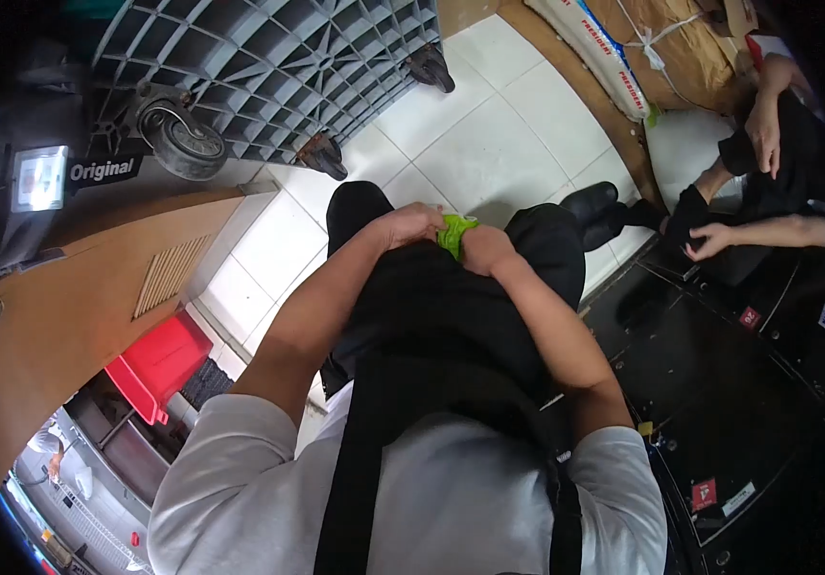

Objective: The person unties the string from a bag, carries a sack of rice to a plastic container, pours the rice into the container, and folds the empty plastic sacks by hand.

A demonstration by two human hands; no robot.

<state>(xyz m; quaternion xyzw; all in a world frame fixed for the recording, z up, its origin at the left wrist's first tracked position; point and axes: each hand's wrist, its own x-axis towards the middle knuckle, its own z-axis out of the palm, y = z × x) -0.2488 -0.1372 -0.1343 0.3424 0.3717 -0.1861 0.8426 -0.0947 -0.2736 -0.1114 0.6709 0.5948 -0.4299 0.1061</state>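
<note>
Between my two hands, above my dark-clad lap, is a small crumpled bright green item [453, 236]. My left hand [410, 226] has its fingertips closed on the item's upper left edge. From the other side, my right hand [487, 251] grips the item with curled fingers. What exactly the green item is, I cannot make out. Black trousers and a black apron [431, 307] lie just below both hands.
A grey plastic lattice platform with casters [268, 67] stands on its side at the upper left. A red bin [158, 364] is at lower left. Black lockers [729, 383] are at right. Another person's hands [709, 240] and dark-clothed legs are at upper right, near sacks [614, 67].
</note>
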